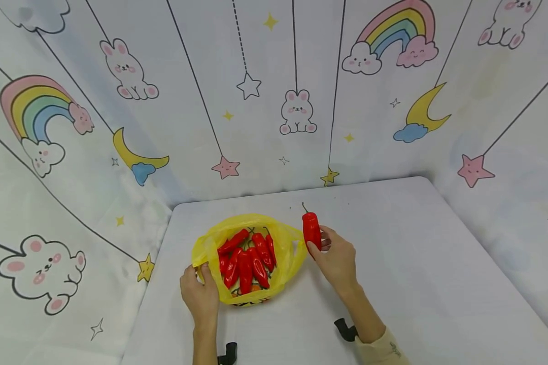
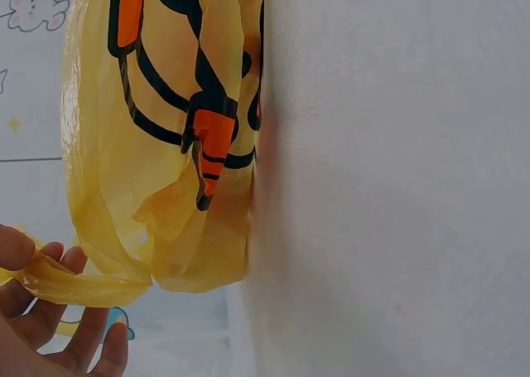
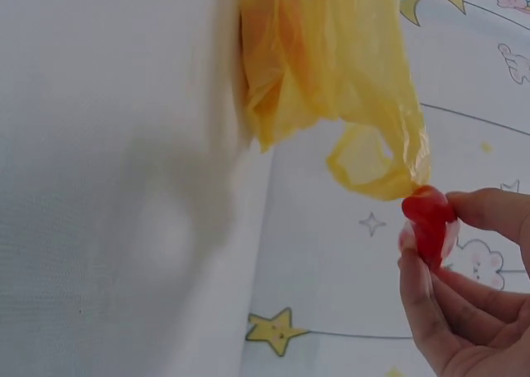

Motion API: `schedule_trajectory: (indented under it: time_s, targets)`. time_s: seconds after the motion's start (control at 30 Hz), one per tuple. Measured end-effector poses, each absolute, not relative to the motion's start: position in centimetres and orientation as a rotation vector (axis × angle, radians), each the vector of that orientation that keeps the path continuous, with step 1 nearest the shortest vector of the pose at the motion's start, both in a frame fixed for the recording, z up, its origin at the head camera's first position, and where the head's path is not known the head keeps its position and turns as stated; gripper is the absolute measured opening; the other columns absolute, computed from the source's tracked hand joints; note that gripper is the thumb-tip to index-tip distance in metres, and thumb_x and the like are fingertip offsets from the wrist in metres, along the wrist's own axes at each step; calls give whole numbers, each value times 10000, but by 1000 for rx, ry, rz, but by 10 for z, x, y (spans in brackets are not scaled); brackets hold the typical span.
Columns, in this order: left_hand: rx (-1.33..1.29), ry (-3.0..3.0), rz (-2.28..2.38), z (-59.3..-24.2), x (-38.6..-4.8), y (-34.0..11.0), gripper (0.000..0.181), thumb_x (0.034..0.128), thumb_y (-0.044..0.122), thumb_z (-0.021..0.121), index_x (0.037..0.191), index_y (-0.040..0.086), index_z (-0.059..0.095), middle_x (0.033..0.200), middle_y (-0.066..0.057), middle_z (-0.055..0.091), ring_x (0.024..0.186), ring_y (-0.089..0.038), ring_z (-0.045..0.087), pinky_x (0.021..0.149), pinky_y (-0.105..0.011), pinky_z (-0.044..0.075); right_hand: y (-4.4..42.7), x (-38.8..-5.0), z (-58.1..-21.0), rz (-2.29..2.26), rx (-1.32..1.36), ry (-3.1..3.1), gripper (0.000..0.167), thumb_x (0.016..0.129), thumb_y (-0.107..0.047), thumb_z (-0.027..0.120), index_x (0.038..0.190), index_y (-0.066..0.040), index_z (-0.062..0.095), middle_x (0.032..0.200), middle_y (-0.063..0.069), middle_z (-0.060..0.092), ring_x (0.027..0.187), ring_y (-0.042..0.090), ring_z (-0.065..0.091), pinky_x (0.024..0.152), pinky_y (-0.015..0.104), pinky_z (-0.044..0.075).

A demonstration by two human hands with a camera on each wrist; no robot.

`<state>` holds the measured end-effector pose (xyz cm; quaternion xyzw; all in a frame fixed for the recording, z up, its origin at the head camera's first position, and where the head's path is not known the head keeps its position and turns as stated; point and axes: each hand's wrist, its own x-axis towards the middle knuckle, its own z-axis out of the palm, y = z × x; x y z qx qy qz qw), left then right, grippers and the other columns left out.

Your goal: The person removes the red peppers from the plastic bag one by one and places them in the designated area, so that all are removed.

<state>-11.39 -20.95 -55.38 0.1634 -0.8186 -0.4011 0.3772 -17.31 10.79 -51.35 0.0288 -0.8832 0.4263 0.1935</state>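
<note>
A yellow plastic bag [image 1: 285, 276] stands on the table with its mouth spread, several red peppers [image 1: 245, 271] lying inside. Black and orange print [image 2: 214, 137] marks its side in the left wrist view. My left hand [image 1: 201, 294] pinches the bag's handle [image 2: 91, 287] at the left rim. In my right hand [image 1: 335, 258] a single red pepper [image 1: 311, 230] is held upright, green stem up, just outside the bag's right edge. The right wrist view shows that pepper [image 3: 429, 224] between thumb and fingers, close to the other bag handle [image 3: 364, 174].
The white table [image 1: 420, 274] extends to both sides and in front of the bag. Behind it hangs a cloth backdrop [image 1: 265, 126] with printed rabbits, stars and rainbows. Black wrist-camera pieces [image 1: 345, 329] sit beside the forearms.
</note>
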Motion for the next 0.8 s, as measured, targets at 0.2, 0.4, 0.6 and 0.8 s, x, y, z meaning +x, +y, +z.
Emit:
schedule_trajectory:
  time_s: [0.2,0.4,0.6,0.8]
  targets:
    - [429,-2102,-1024,-554,-114,-210,157,1022,41,620,1087,-97,660,1042,-248,685,1021,-419,566,887,-521,396,119,-178,-515,1199,63,-2449,509,860,-207,870,1292,-11,687,983,128,765,766,243,728,689,435,626]
    - [448,-2116,-1020,-554,-113,-208,169,1028,61,618,1094,-89,660,1047,-243,680,1024,-411,562,890,-515,402,129,-185,-521,1196,-21,-2489,499,885,-249,847,1308,-39,685,996,122,763,796,240,727,716,437,626]
    - [457,-2124,-1019,-554,-113,-207,194,1028,70,617,1115,-99,653,1041,-245,677,1025,-410,562,889,-521,403,139,-190,-530,1207,-76,-2502,490,897,-268,831,1308,-45,684,1042,123,761,827,257,729,726,450,625]
    - [446,-2127,-1029,-556,-114,-208,182,1030,62,616,1126,-88,654,1056,-240,673,1031,-407,556,904,-507,404,150,-194,-536,1198,-95,-2491,488,902,-266,827,1311,-43,682,1008,133,763,828,273,735,701,460,624]
